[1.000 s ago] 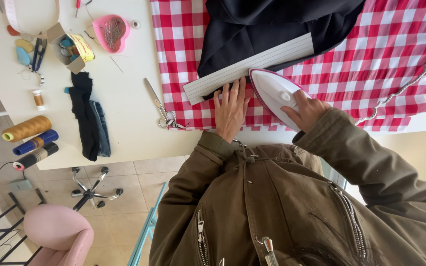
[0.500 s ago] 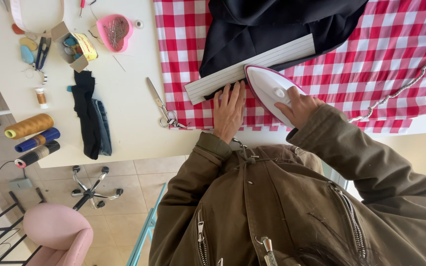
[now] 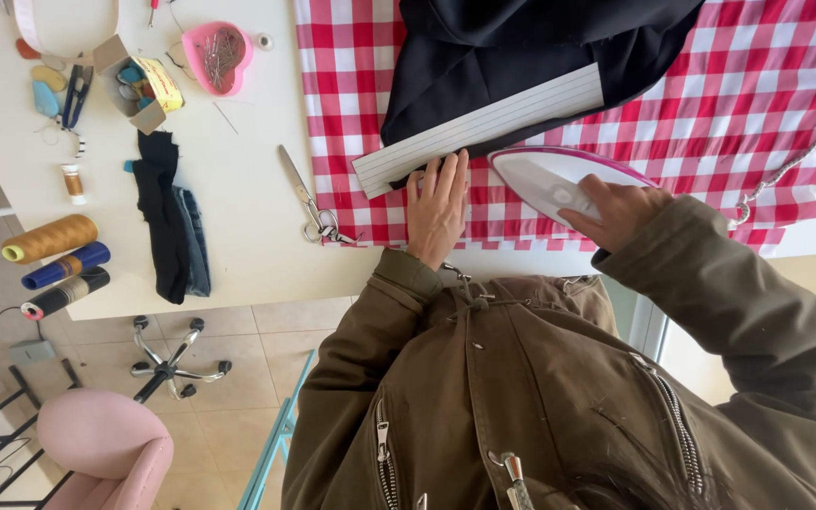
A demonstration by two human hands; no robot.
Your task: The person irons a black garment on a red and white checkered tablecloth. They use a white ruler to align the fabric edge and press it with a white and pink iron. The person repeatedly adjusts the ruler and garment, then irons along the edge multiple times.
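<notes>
My right hand (image 3: 616,210) grips a white iron with a pink rim (image 3: 559,179) that rests on the red and white checked cloth (image 3: 739,94). The iron's tip points left, toward my left hand (image 3: 438,203). That hand lies flat with fingers spread, pressing the edge of a black fabric (image 3: 521,47) just below a white lined strip (image 3: 484,127) laid across it. My cord (image 3: 805,142) trails over the cloth on the right.
Scissors (image 3: 306,194) lie on the white table (image 3: 238,142) left of the cloth. Further left are dark fabric scraps (image 3: 170,215), thread cones (image 3: 54,260), a small open box (image 3: 139,83) and a pink heart-shaped pin dish (image 3: 219,55). A pink chair (image 3: 106,453) stands below.
The iron has slid a little left along the cloth, closer to my left hand. My left hand stays flat on the fabric edge.
</notes>
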